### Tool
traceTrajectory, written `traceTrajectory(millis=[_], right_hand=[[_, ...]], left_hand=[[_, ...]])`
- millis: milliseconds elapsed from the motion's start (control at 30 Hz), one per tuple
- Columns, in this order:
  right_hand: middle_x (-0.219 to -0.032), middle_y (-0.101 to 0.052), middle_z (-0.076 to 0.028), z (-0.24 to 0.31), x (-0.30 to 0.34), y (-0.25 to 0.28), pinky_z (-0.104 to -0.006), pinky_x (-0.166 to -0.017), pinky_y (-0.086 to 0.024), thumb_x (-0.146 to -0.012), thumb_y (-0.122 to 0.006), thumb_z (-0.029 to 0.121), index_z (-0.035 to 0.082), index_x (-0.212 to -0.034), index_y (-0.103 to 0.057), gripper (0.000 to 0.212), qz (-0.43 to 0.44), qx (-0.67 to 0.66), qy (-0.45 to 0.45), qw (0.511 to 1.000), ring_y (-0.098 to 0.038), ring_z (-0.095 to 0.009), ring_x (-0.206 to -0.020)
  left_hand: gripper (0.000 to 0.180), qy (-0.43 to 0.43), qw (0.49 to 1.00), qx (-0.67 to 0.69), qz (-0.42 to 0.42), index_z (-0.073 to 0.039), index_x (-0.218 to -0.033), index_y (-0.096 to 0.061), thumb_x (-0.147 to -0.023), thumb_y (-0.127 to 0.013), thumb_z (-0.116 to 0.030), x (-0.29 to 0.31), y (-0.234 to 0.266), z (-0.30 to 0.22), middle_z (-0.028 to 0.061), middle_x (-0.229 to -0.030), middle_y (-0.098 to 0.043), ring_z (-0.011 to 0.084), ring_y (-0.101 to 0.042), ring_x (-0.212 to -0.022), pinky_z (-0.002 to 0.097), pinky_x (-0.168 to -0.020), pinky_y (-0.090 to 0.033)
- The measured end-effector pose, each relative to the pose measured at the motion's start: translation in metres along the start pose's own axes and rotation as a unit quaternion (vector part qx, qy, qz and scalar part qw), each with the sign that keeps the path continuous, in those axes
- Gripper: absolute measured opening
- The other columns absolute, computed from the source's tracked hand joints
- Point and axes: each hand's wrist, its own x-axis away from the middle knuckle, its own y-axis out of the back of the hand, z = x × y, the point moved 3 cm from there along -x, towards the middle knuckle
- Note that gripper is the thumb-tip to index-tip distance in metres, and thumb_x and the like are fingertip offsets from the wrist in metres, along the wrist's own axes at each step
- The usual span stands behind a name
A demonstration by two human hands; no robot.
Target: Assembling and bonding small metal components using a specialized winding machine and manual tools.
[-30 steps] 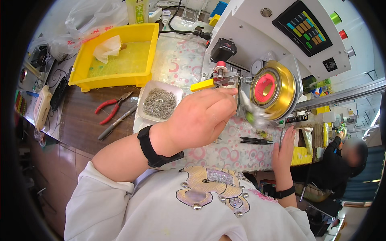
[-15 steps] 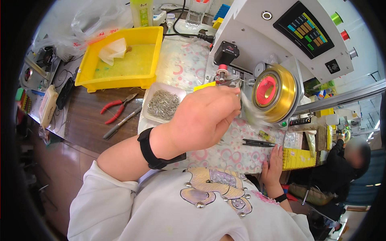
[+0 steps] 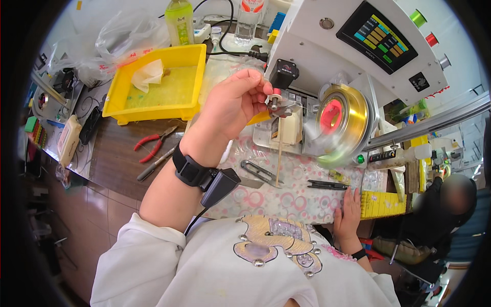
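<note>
My left hand (image 3: 235, 102) is raised beside the spindle (image 3: 275, 102) of a white winding machine (image 3: 312, 38). Its fingers are curled in a pinch, and whatever is between them is too small to make out. Just behind the fingertips is the machine's small black motor block (image 3: 285, 74), with a red piece below it. My right hand (image 3: 349, 215) lies flat with fingers stretched out on the patterned cover (image 3: 296, 202), near the black tweezers (image 3: 327, 184). Right of the spindle sits a gold spool wheel (image 3: 353, 120) with a red hub, its lower rim blurred.
On the left stand a yellow tray (image 3: 115, 110), red-handled pliers (image 3: 149, 148) and a grey pen-like tool (image 3: 153, 166). Thread snips (image 3: 258, 171) and a thin stick (image 3: 279, 158) lie in front of the machine. Bottles (image 3: 179, 23) stand behind. Another person (image 3: 440, 215) sits at far right.
My left hand has moved left and up, from over the machine front to beside the spindle, uncovering the snips and stick. The forearm now covers the white dish of metal bits. My right hand stays put.
</note>
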Motion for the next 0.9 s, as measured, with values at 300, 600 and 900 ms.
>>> traceTrajectory(millis=[300, 600, 900], right_hand=[[-0.137, -0.042, -0.022, -0.005, 0.000, -0.001, -0.0473, -0.106, -0.027, -0.087, -0.047, 0.017, -0.005, -0.134, -0.040, 0.052, -0.012, 0.000, 0.008, 1.000, -0.033, -0.045, -0.130], [-0.134, -0.044, -0.025, 0.000, 0.000, -0.002, -0.0494, -0.105, -0.028, -0.089, -0.043, 0.021, -0.006, -0.129, -0.045, 0.048, -0.010, -0.009, 0.024, 1.000, -0.036, -0.047, -0.127], [-0.130, -0.047, -0.026, 0.001, -0.005, -0.002, -0.0538, -0.104, -0.028, -0.089, -0.045, 0.024, -0.005, -0.123, -0.050, 0.046, -0.021, -0.018, 0.024, 0.999, -0.040, -0.047, -0.123]], left_hand=[[0.013, -0.016, 0.995, 0.088, 0.041, -0.009, -0.087, -0.050, -0.095, -0.044, -0.017, 0.003, 0.006, 0.015, 0.0042, -0.086, -0.059, 0.0188, -0.060, -0.090, 0.0384, -0.082, -0.049], [0.015, -0.014, 0.995, 0.085, 0.054, -0.010, -0.087, -0.051, -0.096, -0.043, -0.019, 0.008, 0.006, 0.013, 0.0042, -0.090, -0.060, 0.0160, -0.058, -0.088, 0.0328, -0.081, -0.047], [0.015, -0.019, 0.996, 0.067, 0.051, -0.011, -0.088, -0.053, -0.095, -0.045, -0.022, 0.005, 0.008, 0.016, 0.0016, -0.089, -0.060, 0.0093, -0.049, -0.076, 0.0261, -0.074, -0.043]])
